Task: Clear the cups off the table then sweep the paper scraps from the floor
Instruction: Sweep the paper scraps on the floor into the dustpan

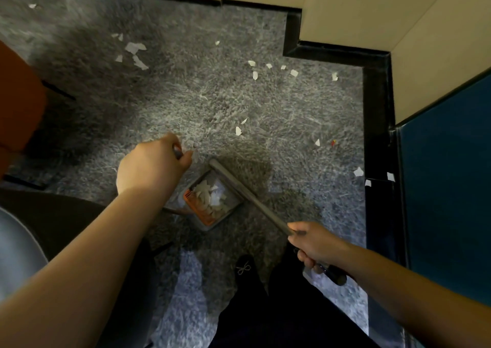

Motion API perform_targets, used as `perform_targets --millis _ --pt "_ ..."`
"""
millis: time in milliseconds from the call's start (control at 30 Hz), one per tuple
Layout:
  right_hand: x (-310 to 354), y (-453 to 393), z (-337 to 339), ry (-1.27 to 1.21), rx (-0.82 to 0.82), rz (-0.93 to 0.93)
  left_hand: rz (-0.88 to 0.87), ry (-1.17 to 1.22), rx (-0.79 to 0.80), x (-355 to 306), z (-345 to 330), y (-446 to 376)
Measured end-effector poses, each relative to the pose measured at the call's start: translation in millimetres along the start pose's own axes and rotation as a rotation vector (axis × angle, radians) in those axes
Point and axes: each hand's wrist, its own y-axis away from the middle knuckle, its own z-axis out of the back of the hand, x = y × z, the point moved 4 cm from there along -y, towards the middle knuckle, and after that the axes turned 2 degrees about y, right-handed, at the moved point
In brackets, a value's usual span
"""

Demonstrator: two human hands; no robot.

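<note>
The left hand (152, 161) is curled tight around the dustpan's handle (177, 153). The dustpan (212, 201) sits on the floor (186, 103) in the middle, with paper scraps (210, 197) inside. The right hand (313, 244) grips the broom (244, 180), whose brush is at the pan's mouth. More scraps (135, 52) lie at 11 and 1 o'clock.

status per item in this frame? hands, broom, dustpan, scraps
left hand: grips the dustpan handle
right hand: grips the broom handle
broom: bristles on the floor at the dustpan mouth
dustpan: on the floor, holds a pile of paper scraps
loose scraps: many unswept, scattered across the grey floor
</note>
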Motion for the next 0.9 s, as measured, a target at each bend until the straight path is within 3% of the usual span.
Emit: perform_targets --millis 300,633,900 --pt "43 -9 58 0.042 -0.220 0.141 0.100 0.082 -0.043 9 17 -25" --pt "137 -79 170 0.089 -0.285 0.167 0.136 0.091 -0.028 -39 16 -146" --pt "202 -134 240 0.180 -0.241 0.132 0.132 0.021 0.035 -86 8 -244"
